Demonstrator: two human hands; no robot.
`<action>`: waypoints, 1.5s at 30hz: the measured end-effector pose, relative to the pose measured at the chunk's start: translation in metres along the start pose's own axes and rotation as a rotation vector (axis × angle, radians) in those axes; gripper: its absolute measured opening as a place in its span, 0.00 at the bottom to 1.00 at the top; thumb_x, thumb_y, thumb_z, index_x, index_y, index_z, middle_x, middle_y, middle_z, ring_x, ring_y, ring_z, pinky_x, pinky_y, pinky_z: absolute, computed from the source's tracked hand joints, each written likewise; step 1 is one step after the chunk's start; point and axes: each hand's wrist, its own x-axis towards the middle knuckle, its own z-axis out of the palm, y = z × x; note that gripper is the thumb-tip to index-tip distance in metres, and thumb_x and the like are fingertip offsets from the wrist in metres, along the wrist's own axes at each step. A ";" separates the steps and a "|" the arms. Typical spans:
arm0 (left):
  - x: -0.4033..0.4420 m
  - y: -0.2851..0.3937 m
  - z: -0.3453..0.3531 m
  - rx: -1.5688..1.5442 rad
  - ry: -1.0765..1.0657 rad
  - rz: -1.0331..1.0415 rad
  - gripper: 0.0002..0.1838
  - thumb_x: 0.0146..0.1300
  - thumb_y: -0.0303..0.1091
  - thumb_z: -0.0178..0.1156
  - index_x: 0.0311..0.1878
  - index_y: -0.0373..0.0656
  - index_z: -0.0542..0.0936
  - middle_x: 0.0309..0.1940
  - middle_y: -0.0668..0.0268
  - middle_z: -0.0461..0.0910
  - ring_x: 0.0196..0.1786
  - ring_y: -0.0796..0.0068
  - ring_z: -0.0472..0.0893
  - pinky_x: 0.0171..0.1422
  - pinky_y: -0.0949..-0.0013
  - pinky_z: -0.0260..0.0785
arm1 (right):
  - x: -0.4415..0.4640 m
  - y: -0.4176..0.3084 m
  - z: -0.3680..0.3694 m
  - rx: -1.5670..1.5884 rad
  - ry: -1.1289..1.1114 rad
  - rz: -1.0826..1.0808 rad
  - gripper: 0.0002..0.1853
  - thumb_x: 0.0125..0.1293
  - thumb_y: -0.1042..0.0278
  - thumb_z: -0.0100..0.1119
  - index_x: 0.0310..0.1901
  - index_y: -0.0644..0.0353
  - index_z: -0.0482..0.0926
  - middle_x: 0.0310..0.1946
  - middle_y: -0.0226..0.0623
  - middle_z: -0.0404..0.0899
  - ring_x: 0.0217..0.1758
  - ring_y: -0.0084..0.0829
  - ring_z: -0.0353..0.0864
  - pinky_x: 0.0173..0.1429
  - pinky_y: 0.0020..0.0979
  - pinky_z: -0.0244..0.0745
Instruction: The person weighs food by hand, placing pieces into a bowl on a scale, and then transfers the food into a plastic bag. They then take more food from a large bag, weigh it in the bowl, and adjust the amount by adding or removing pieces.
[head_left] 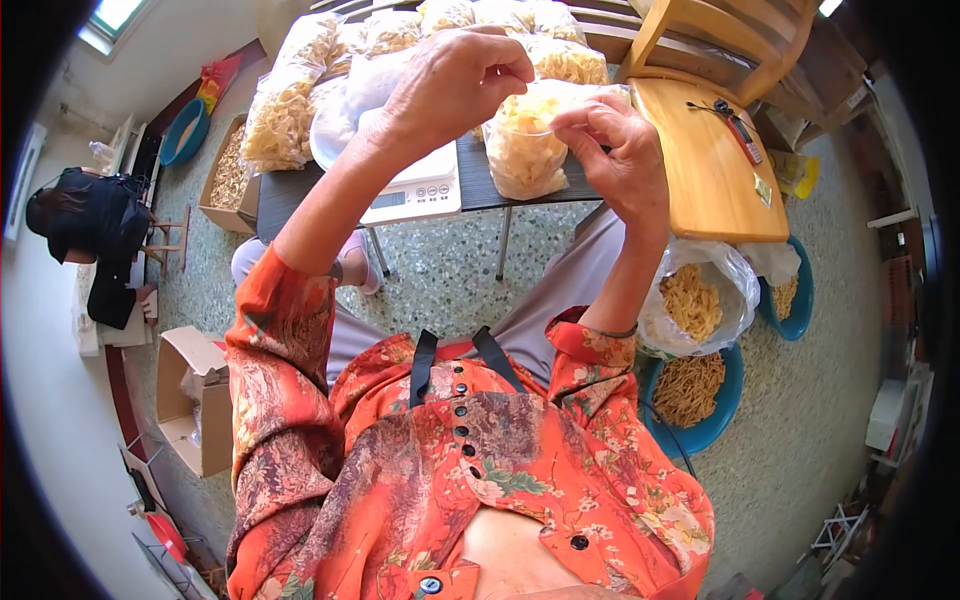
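Note:
A clear plastic bag (pixel 528 165) of pale yellow dried pieces stands open on the dark table (pixel 478 185). My right hand (pixel 620 150) is closed, with its thumb and fingers pinching the bag's rim on the right. Above the bag's mouth, on the left, my left hand (pixel 462 82) is closed in a pinch; what lies between its fingertips is too small to make out. Beneath my left forearm sits a white kitchen scale (pixel 425 185) with a whitish plastic bag or bowl on it, partly hidden by the arm.
Several filled bags (pixel 282 120) line the table's back and left. A wooden chair (pixel 700 170) at right bears a cable and small items. Beside it are an open bag of yellow strips (pixel 690 305) and a blue basin (pixel 735 385). Another person (pixel 90 235) sits far left, near a cardboard box (pixel 195 400).

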 end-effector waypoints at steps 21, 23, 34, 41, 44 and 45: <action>0.003 -0.018 0.027 -0.046 -0.229 -0.096 0.07 0.47 0.23 0.68 0.30 0.38 0.80 0.24 0.63 0.80 0.30 0.70 0.79 0.35 0.65 0.71 | 0.002 -0.010 0.007 0.002 -0.022 0.026 0.03 0.60 0.79 0.66 0.36 0.64 0.84 0.35 0.36 0.79 0.34 0.28 0.81 0.39 0.27 0.78; 0.010 -0.013 0.004 0.006 -0.302 -0.075 0.06 0.50 0.26 0.68 0.33 0.38 0.83 0.27 0.63 0.83 0.33 0.73 0.81 0.39 0.68 0.74 | 0.003 -0.009 0.007 0.004 -0.019 0.031 0.03 0.60 0.79 0.66 0.36 0.65 0.84 0.35 0.36 0.80 0.34 0.28 0.82 0.39 0.27 0.78; -0.042 -0.105 -0.044 0.204 -0.226 -0.314 0.05 0.56 0.28 0.68 0.34 0.38 0.84 0.27 0.64 0.84 0.32 0.73 0.82 0.40 0.67 0.75 | 0.001 -0.007 0.006 -0.045 0.005 0.025 0.03 0.60 0.78 0.68 0.36 0.65 0.84 0.35 0.36 0.80 0.33 0.28 0.81 0.39 0.26 0.77; -0.052 -0.133 -0.018 0.328 -0.215 -0.348 0.08 0.56 0.26 0.68 0.40 0.39 0.84 0.37 0.60 0.83 0.41 0.66 0.82 0.47 0.64 0.74 | 0.001 -0.007 0.008 -0.039 -0.010 0.034 0.04 0.60 0.77 0.68 0.36 0.64 0.84 0.35 0.36 0.80 0.34 0.27 0.82 0.40 0.26 0.78; -0.053 -0.130 -0.017 0.450 -0.290 -0.302 0.09 0.55 0.28 0.69 0.40 0.41 0.84 0.41 0.60 0.82 0.45 0.62 0.81 0.48 0.62 0.73 | 0.001 -0.007 0.008 -0.024 -0.001 0.046 0.04 0.60 0.78 0.67 0.37 0.64 0.84 0.35 0.36 0.80 0.34 0.28 0.83 0.40 0.26 0.78; -0.054 -0.134 -0.015 0.459 -0.291 -0.265 0.09 0.55 0.28 0.69 0.40 0.41 0.83 0.40 0.60 0.82 0.44 0.62 0.81 0.48 0.62 0.73 | 0.001 -0.009 0.008 -0.039 -0.005 0.045 0.04 0.60 0.78 0.67 0.37 0.65 0.84 0.35 0.36 0.80 0.34 0.28 0.83 0.40 0.26 0.78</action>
